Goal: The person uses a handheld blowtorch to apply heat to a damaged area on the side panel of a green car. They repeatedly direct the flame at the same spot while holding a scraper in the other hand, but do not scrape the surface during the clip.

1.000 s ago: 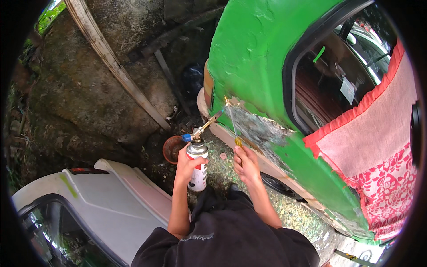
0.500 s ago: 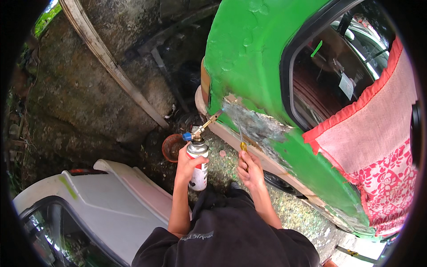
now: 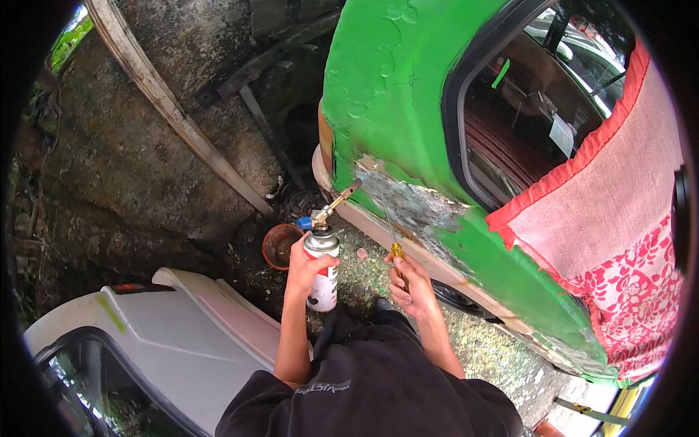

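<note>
Left hand (image 3: 309, 267) gripped torch can (image 3: 325, 290), nozzle (image 3: 352, 188) toward 1 o'clock; right hand (image 3: 413, 286) gripped yellow-handled tool (image 3: 397, 250), bare patch (image 3: 419, 206) on green bodywork (image 3: 397, 109) at its 12 o'clock. Looked like heat-and-scrape step; next move likely called for steady scraping pressure.

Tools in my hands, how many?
2: a brass-and-blue torch on a white-and-red can in your left hand, and a slim yellow-handled metal tool in your right hand.

speckled greenish-grey ground (image 3: 473, 342); reddish-brown round pot (image 3: 269, 256), small pinkish round spot (image 3: 362, 253) on it.
</note>
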Demonstrator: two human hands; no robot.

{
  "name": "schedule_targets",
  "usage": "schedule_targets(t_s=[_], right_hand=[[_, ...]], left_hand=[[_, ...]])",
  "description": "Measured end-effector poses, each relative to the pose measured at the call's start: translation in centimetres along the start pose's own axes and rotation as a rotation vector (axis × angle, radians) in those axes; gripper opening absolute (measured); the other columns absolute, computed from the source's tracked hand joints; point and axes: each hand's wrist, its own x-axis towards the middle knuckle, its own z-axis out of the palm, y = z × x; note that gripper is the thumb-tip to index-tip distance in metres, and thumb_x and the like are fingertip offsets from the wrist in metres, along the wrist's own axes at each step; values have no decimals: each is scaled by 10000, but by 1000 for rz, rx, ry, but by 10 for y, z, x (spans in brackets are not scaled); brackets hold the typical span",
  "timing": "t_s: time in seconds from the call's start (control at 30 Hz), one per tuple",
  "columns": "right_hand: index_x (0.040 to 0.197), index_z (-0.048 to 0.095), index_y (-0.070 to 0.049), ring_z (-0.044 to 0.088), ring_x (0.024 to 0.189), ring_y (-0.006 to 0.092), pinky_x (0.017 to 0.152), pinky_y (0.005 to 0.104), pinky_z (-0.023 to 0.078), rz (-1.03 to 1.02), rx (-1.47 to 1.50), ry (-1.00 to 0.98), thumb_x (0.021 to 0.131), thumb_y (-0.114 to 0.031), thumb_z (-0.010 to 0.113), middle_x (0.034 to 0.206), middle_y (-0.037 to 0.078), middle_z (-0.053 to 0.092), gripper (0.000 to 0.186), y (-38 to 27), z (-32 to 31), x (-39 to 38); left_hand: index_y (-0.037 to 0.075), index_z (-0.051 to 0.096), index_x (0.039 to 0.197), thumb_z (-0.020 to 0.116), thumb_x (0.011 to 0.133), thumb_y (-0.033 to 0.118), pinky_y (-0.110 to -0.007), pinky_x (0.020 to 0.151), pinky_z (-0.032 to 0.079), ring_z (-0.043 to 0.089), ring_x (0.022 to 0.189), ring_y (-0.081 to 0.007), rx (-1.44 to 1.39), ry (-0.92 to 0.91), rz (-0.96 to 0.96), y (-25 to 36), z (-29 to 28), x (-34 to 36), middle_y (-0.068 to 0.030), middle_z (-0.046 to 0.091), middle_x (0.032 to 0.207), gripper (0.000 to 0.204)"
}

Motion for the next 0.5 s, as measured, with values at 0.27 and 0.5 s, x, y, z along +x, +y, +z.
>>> schedule_targets(t_s=[0.27,0.5], right_hand=[[1138,543,-40,282,394,33,351,212,198,-38,-67,-35,1103,-245,458,636,-40,373,225,-11,8,15],[1112,543,-42,287,392,32,350,222,190,-46,-89,-20,1095,-264,487,628,-42,374,230,-13,12,6]], left_hand=[[23,639,1006,766,636,17,-293,744,510,644,778,-122,-23,3,22,1,-1,-3,-37,694,884,391],[16,639,1018,764,636,15,-292,750,513,650,772,-124,-16,-8,11,2,1,-1,-39,698,883,402]])
